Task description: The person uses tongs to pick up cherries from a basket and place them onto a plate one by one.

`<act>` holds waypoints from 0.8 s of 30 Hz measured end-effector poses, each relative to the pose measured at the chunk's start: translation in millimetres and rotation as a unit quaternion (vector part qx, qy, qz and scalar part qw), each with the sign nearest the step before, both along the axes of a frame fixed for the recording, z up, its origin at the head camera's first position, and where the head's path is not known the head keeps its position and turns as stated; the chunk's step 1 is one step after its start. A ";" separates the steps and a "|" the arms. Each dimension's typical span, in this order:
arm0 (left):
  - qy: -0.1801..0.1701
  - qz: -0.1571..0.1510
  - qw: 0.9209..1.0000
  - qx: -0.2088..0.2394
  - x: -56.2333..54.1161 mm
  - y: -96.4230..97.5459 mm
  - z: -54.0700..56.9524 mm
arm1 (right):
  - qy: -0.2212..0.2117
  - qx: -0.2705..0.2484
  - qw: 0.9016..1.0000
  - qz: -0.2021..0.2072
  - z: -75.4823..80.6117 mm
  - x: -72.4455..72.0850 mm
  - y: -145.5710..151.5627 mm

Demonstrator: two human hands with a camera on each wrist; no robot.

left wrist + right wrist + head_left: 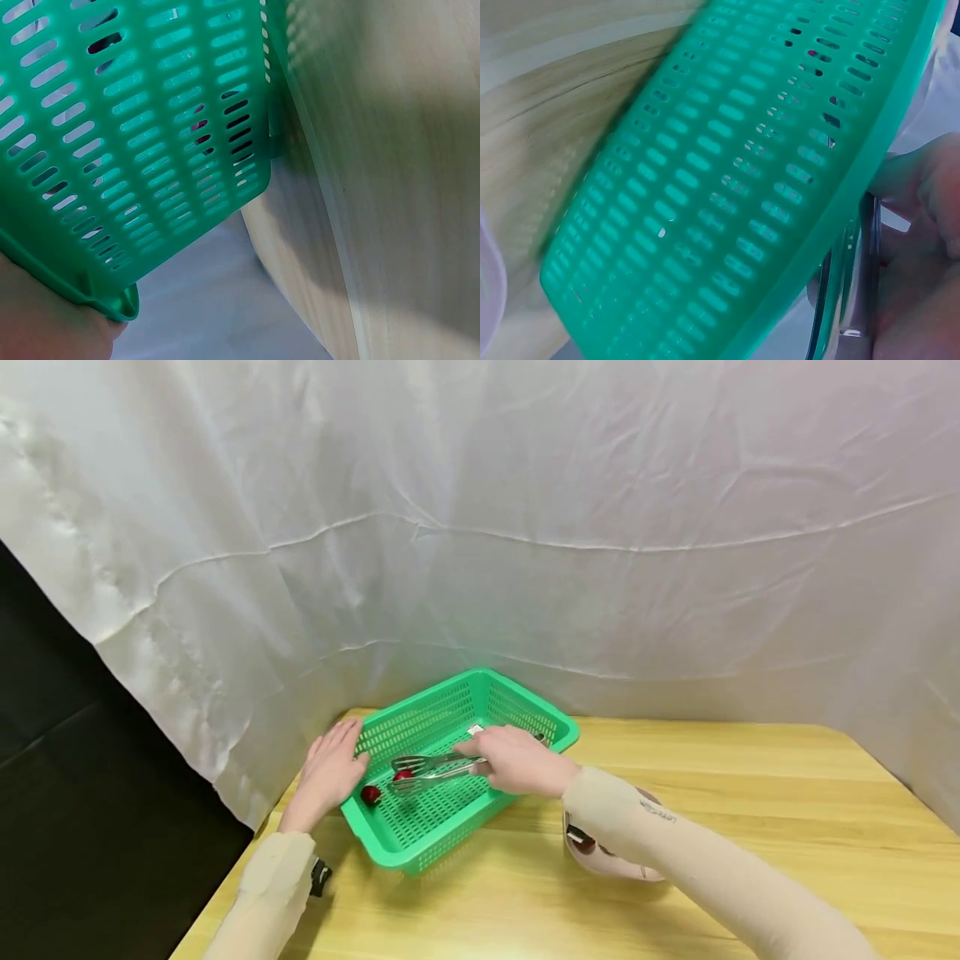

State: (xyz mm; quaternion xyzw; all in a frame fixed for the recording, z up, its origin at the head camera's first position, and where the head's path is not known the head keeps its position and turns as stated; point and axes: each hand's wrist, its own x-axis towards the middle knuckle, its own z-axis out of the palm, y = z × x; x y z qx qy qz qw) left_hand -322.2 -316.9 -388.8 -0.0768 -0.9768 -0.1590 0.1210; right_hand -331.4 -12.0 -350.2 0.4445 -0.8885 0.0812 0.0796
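A green perforated plastic basket stands on the table. My left hand rests on its left rim, fingers extended and thumb at the edge; the left wrist view shows part of that hand by the rim. My right hand reaches over the near side and grips metal tongs. Between the tong heads lies a small round red item; whether they touch it I cannot tell. Another dark red ball sits near the basket's left end. The right wrist view shows the right hand around the tongs' handle.
A pale pinkish bowl with dark red items stands right of the basket, partly hidden under my right forearm. Inside the basket is a small white piece. Behind the wooden table hangs a white curtain.
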 end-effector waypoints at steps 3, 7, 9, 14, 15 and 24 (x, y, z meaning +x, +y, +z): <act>0.002 0.001 1.000 -0.001 -1.4 0.3 -0.4 | 0.003 -0.008 1.000 -0.004 1.5 0.0 5.4; -0.001 0.004 1.000 -0.003 -0.5 -0.6 -1.5 | 0.018 -0.007 1.000 -0.004 0.9 0.5 10.7; -0.001 0.004 1.000 -0.003 -0.3 -0.7 -1.9 | 0.026 -0.010 1.000 -0.007 0.3 0.8 13.1; 0.003 0.006 1.000 -0.001 -0.3 -1.1 -2.8 | 0.032 -0.026 0.999 -0.019 0.9 1.3 18.4; 0.003 0.006 1.000 -0.001 -0.3 -1.3 -3.1 | 0.029 -0.028 0.999 -0.021 1.2 1.7 19.6; 0.005 0.007 1.000 0.000 0.6 -1.5 -4.3 | 0.026 -0.042 0.998 -0.031 4.9 6.1 31.7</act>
